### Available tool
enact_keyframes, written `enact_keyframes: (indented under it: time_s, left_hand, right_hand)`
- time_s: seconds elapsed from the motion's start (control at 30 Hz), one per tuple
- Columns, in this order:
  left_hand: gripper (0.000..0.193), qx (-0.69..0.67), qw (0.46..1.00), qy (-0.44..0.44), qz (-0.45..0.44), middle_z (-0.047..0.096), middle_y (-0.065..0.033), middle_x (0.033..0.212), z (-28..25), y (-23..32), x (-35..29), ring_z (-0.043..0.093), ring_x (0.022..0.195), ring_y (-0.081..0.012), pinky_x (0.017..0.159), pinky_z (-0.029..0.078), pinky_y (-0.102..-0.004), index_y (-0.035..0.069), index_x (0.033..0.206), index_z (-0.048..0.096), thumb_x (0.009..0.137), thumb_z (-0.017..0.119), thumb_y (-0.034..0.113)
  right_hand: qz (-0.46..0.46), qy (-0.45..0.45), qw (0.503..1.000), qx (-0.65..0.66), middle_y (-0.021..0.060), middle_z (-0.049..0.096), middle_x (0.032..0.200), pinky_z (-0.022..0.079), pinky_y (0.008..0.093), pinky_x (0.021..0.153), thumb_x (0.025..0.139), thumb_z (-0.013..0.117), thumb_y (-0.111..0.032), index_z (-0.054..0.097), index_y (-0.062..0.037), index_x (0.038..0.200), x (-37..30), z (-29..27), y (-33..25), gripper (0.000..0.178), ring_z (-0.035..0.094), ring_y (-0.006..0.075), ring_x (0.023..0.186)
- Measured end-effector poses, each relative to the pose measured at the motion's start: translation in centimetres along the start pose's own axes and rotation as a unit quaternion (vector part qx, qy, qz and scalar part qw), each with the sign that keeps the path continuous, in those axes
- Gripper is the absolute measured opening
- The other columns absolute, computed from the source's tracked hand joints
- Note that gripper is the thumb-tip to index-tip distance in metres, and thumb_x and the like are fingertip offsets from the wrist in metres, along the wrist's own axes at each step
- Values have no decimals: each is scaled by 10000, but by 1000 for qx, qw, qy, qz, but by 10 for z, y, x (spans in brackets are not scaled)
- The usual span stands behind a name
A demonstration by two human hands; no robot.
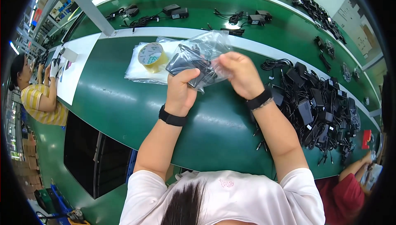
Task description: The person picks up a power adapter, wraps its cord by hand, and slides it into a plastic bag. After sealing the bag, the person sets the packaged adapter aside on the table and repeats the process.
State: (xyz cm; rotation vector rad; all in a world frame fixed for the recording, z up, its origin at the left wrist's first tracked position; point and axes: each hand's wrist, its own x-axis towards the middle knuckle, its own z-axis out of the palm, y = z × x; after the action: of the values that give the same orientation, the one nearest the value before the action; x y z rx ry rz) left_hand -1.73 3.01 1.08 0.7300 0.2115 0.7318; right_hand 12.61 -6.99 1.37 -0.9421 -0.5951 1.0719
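A black power adapter [181,63] with its cable lies inside a clear plastic bag [212,41], held up over the green table. My left hand [181,93] grips the bag and the adapter from below, its thumb pressed on top. At the bag's right side, the fingers of my right hand [244,74] are closed on the plastic edge. Just left of the bag, a roll of yellowish tape [153,57] sits on a stack of clear plastic bags [133,70]. Both wrists wear black bands.
A large heap of black power adapters [307,109] with cables covers the table's right side. More adapters [179,12] lie on the green belt [202,2] beyond a pale rail. A metal post [88,4] rises at the far left. Co-workers sit at left and lower right.
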Motion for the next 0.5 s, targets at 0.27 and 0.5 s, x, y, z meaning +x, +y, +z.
enact_keyframes:
  time_s: [0.27,0.5]
  left_hand:
    - [407,-39,999,6,10,573,-119,1054,4,-1,0,551,991,-232,909,428,-365,-17,1126,490,728,572,-24]
    - [465,45,993,-45,95,549,-63,1093,27,-5,-14,530,1015,-177,902,420,-313,18,1163,466,724,605,-44]
  right_hand:
    - [-146,79,978,128,125,527,1178,392,337,890,861,580,-264,459,-48,1199,-2,17,-13,419,510,185,1038]
    - [73,-58,962,258,73,504,1218,359,464,928,900,486,-367,454,-90,1234,-18,43,2,435,465,216,1114]
